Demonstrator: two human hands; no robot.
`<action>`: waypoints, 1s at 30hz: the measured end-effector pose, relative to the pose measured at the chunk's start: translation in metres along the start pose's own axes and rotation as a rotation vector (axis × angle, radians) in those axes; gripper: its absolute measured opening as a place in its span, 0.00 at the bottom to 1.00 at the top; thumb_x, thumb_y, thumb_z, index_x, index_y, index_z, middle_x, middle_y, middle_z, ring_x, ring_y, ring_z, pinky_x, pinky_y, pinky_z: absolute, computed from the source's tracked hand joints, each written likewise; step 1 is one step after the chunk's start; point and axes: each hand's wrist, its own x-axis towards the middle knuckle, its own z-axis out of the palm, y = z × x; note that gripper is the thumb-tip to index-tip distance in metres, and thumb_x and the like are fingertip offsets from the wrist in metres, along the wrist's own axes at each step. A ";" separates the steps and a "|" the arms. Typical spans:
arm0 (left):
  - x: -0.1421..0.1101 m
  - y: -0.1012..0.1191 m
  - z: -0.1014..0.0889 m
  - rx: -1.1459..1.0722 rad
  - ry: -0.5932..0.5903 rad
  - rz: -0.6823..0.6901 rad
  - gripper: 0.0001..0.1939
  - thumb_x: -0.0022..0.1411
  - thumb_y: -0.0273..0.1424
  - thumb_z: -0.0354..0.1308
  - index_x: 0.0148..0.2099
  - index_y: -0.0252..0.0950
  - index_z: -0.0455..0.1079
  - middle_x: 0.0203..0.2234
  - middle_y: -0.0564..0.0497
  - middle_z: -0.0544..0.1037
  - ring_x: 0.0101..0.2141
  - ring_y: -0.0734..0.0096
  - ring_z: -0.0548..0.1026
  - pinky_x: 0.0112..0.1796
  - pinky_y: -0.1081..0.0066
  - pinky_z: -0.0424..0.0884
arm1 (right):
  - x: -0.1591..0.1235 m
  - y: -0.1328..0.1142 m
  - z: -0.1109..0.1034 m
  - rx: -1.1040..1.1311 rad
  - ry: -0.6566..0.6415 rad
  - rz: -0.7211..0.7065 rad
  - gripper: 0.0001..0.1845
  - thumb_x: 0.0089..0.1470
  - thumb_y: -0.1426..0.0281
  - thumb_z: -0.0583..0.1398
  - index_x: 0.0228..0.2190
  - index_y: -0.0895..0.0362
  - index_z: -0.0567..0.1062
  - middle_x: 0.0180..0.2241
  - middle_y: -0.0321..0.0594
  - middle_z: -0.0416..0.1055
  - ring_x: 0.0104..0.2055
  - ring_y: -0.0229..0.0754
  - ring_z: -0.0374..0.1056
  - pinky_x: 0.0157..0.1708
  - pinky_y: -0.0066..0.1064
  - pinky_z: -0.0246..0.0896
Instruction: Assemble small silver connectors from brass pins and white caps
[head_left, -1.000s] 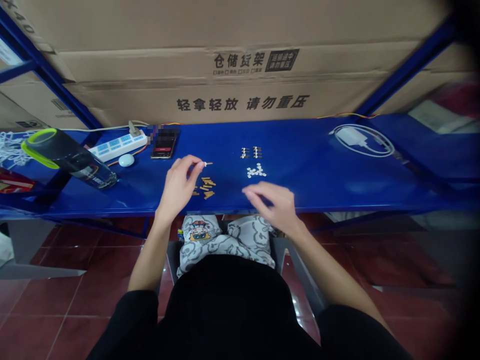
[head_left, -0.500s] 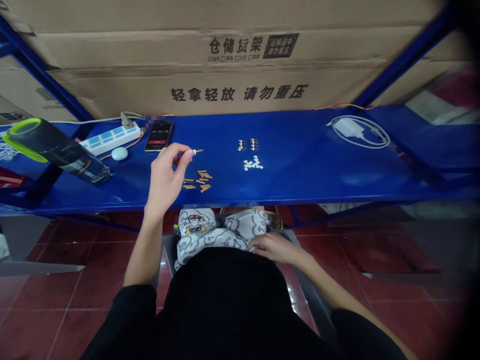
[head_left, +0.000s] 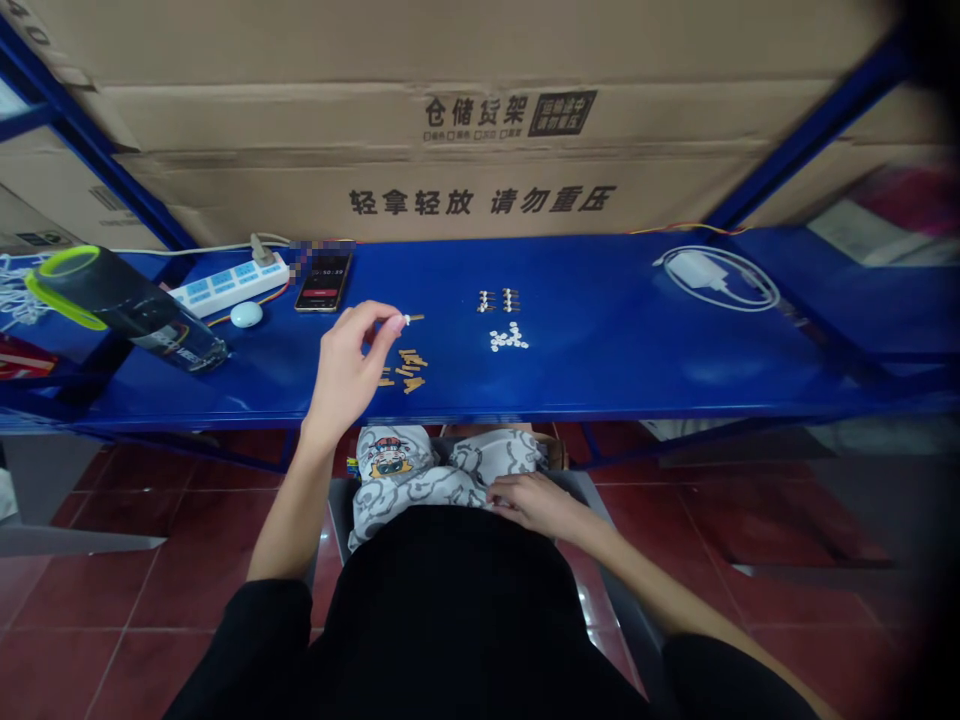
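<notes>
My left hand (head_left: 346,375) is raised over the blue steel shelf (head_left: 615,380), pinching a small tan stick with a white tip (head_left: 411,318) between thumb and fingertips. Just below it lie several loose tan sticks (head_left: 406,368). Further right stand small rows of metal-and-white pins (head_left: 497,300), and a heap of tiny white discs (head_left: 508,339) lies in front of them. My right hand (head_left: 529,503) is off the shelf, resting on a grey-and-white patterned cloth (head_left: 420,480) on my lap, and touches only that cloth.
A phone showing a timer (head_left: 323,282), a power strip (head_left: 229,284), a small white oval object (head_left: 246,314) and a tilted bottle (head_left: 124,305) sit left. A white charger with cable (head_left: 712,277) lies right. Cardboard boxes (head_left: 465,150) fill the back.
My right hand has dropped from above the shelf's front edge to my lap. My left hand keeps the same stick, and the view has shifted slightly.
</notes>
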 end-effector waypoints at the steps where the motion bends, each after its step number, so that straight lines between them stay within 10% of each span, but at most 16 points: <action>1: 0.000 0.001 0.002 -0.018 -0.007 0.005 0.09 0.74 0.35 0.54 0.42 0.39 0.73 0.36 0.52 0.79 0.34 0.69 0.73 0.40 0.69 0.69 | 0.003 -0.009 -0.009 0.078 0.029 -0.052 0.12 0.65 0.69 0.57 0.43 0.53 0.81 0.39 0.43 0.81 0.39 0.49 0.78 0.41 0.40 0.71; 6: -0.004 0.008 0.016 -0.083 0.002 0.017 0.08 0.73 0.35 0.58 0.42 0.39 0.76 0.35 0.53 0.80 0.34 0.70 0.72 0.41 0.69 0.68 | 0.037 -0.056 -0.071 0.273 0.447 -0.364 0.11 0.66 0.65 0.61 0.45 0.51 0.82 0.41 0.40 0.83 0.42 0.43 0.78 0.45 0.37 0.74; 14: -0.008 0.011 0.034 -0.133 -0.057 -0.008 0.07 0.72 0.34 0.59 0.41 0.39 0.77 0.36 0.52 0.81 0.35 0.68 0.73 0.39 0.69 0.68 | 0.080 -0.067 -0.122 0.372 0.908 -0.205 0.08 0.61 0.67 0.65 0.42 0.48 0.81 0.39 0.35 0.83 0.38 0.44 0.80 0.43 0.38 0.77; 30: -0.011 0.006 0.046 -0.072 -0.187 0.067 0.08 0.76 0.32 0.52 0.44 0.39 0.71 0.35 0.52 0.78 0.35 0.69 0.74 0.39 0.70 0.69 | 0.089 -0.058 -0.130 0.680 0.884 -0.138 0.12 0.56 0.64 0.67 0.43 0.50 0.79 0.32 0.34 0.81 0.31 0.42 0.77 0.37 0.37 0.76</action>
